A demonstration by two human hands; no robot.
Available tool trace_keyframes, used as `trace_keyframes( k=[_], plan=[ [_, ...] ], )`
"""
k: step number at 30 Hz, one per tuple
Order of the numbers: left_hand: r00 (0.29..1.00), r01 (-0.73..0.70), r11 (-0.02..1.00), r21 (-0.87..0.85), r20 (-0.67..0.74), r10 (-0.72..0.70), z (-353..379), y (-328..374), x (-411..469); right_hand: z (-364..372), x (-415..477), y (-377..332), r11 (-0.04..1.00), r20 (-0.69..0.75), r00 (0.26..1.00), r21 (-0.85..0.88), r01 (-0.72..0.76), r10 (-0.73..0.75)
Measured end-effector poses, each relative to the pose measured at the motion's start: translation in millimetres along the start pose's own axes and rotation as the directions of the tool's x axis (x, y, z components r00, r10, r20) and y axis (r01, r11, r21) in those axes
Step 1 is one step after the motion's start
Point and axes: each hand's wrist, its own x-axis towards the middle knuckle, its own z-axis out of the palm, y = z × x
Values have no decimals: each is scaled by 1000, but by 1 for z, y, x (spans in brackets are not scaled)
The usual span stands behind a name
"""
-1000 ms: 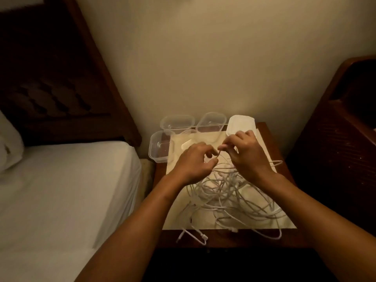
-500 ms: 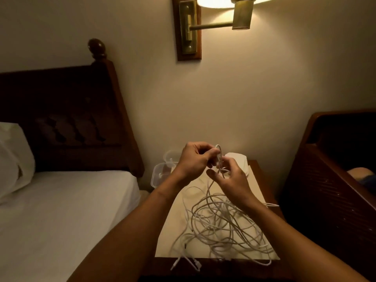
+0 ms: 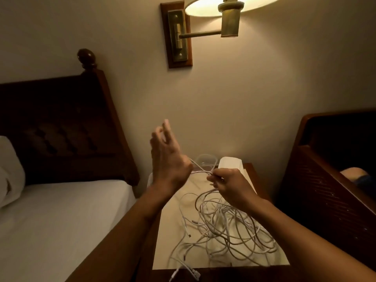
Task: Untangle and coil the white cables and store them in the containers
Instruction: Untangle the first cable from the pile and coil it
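A tangle of white cables (image 3: 225, 231) lies on a pale sheet on the nightstand (image 3: 252, 169). My left hand (image 3: 166, 159) is raised above the table's left side, its fingers straight and pointing up. A loop of white cable (image 3: 200, 171) runs from its thumb side across to my right hand (image 3: 230, 188), which pinches the strand just above the tangle. How the cable is held behind the left hand is hidden. A clear plastic container (image 3: 205, 159) and a white lid (image 3: 232, 164) stand at the back of the table; part of another container (image 3: 150, 179) shows behind my left wrist.
A bed with a white sheet (image 3: 61, 216) and dark wooden headboard (image 3: 61, 129) is on the left. A brass wall lamp (image 3: 227, 19) hangs above. Dark wooden furniture (image 3: 325, 180) stands on the right. Cable plugs (image 3: 187, 273) hang over the table's front edge.
My left hand has risen and its fingers have straightened, where before they were curled on the cable. The right hand has moved right, stretching the strand between the hands. The view has tilted upward.
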Motion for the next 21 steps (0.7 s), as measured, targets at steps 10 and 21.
trace_keyframes(
  k=[10,21],
  plan=[
    [669,-326,945,7,708,225,-4,3,15,1,-7,-9,980,-126,980,-145,138,-156],
    [898,322,639,-698,439,27,-35,2,49,6,-39,24,999,-82,997,51,9,-5]
  ],
)
